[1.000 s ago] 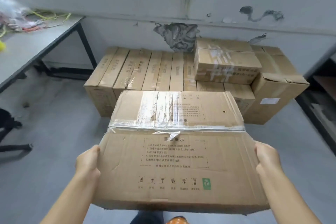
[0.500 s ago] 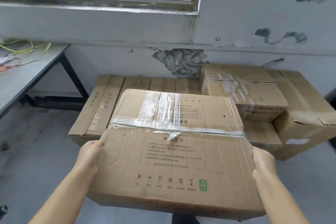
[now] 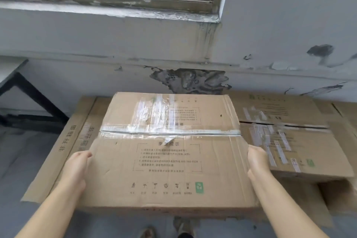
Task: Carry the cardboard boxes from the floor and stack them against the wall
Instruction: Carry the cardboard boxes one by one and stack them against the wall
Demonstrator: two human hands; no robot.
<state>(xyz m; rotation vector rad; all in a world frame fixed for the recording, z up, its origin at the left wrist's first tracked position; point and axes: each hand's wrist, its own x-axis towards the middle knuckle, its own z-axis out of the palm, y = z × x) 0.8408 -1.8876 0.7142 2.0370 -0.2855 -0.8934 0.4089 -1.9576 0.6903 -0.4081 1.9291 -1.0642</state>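
While both hands [image 3: 75, 168] grip its side edges, carried box [image 3: 168, 152] overlaps stacked boxes [image 3: 293, 137].

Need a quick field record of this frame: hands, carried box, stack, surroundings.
left hand: grips the carried box's left side
right hand: grips its right side
carried box: taped top flaps, over the bottom row; contact with it cannot be told
bottom row of boxes: against the wall, under the window
upper box: on the stack, right of the carried box
wall: peeling paint
table: far left
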